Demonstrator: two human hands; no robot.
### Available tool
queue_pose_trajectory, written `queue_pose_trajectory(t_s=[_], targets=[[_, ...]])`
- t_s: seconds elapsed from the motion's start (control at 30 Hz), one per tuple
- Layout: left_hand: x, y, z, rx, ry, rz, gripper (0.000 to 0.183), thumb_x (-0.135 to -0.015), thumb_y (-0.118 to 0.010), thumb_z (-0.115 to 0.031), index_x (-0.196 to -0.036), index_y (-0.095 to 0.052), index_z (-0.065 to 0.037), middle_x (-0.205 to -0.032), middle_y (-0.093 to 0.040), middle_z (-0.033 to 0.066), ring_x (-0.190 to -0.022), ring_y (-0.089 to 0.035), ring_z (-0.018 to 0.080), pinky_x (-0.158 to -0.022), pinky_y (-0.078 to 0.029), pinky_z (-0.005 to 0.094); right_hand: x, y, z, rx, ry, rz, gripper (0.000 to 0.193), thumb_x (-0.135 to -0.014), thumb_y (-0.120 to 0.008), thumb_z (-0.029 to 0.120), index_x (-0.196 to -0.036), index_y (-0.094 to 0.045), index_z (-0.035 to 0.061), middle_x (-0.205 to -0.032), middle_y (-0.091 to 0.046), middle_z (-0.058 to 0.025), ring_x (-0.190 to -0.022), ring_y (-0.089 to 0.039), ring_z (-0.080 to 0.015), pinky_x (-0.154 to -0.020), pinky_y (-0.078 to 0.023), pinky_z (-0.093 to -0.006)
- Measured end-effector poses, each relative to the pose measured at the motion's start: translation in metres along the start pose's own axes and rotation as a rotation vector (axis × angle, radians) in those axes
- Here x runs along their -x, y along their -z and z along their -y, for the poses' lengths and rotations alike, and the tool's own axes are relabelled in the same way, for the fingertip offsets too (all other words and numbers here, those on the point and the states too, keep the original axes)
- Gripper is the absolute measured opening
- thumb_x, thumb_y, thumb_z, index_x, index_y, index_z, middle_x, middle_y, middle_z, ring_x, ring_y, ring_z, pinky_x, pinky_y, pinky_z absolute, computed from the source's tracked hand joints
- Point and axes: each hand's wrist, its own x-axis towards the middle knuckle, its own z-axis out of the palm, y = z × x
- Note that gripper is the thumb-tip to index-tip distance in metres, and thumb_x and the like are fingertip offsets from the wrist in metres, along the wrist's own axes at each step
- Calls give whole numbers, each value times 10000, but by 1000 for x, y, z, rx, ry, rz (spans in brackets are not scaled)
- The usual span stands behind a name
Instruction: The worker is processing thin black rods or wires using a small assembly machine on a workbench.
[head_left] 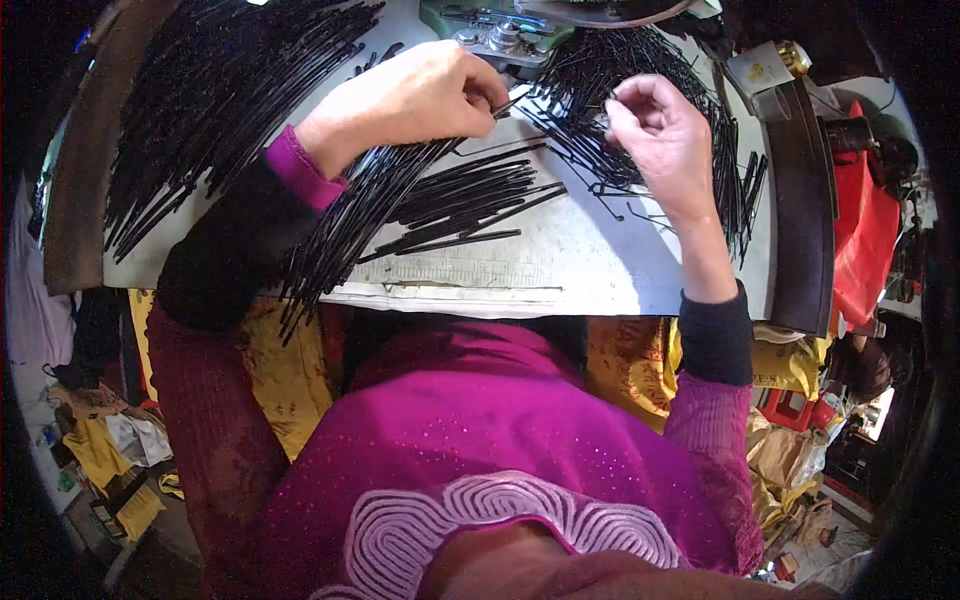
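My left hand point(415, 98) reaches over the middle of the table with its fingers curled. A thin black rod point(514, 103) pokes out past its fingertips. Under and beside that hand lie straight black rods point(465, 195), several of them running down over the table's front edge. My right hand point(665, 145) is raised above a heap of thin black rods with bent ends point(585, 150). Its thumb and forefinger close in a pinch, and what they hold, if anything, is too small to make out. Just beyond my left hand stands a green machine with a metal knob point(505, 38).
A large pile of black rods point(230, 90) covers the table's left side. Dark raised borders point(805, 200) flank the white tabletop point(600, 270). A can point(793, 58) lies at the far right corner, and a red bag point(865, 230) hangs beyond the right border.
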Motion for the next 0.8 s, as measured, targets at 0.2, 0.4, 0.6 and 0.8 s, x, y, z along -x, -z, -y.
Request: queue_pose_trajectory(t_s=[0.2, 0.4, 0.6, 0.8], targets=[[-1, 6, -1, 195, 205, 80, 245, -758, -610, -183, -904, -636, 13, -671, -610, 55, -551, -538, 69, -487, -429, 205, 16, 29, 5, -22, -98, 48, 91, -772, -617, 32, -848, -580, -2, -719, -594, -29, -648, -583, -71, -585, -462, -191], [-5, 3, 8, 390, 208, 149, 300, -790, -618, -245, -942, -628, 14, -717, -630, 54, -585, -589, 70, -468, -457, 180, 20, 26, 5, -240, -37, 28, 106, -783, -588, -27, -870, -556, 24, -796, -592, -29, -703, -615, -103, -636, -473, -187], [-3, 7, 11, 535, 242, 120, 299, -831, -602, -243, -961, -568, 24, -673, -602, 40, -537, -568, 67, -434, -400, 174, 24, 31, 10, 142, -14, 193, 105, -761, -597, -7, -866, -604, -17, -762, -622, -81, -662, -609, -143, -605, -474, -230], [-2, 7, 22, 671, 247, 114, 276, -833, -604, -230, -958, -558, 11, -636, -594, 55, -447, -511, 65, -412, -389, 171, 20, 37, 16, 443, -42, 565, 172, -774, -551, 79, -901, -609, -21, -685, -613, -130, -563, -599, -231, -533, -470, -289]])
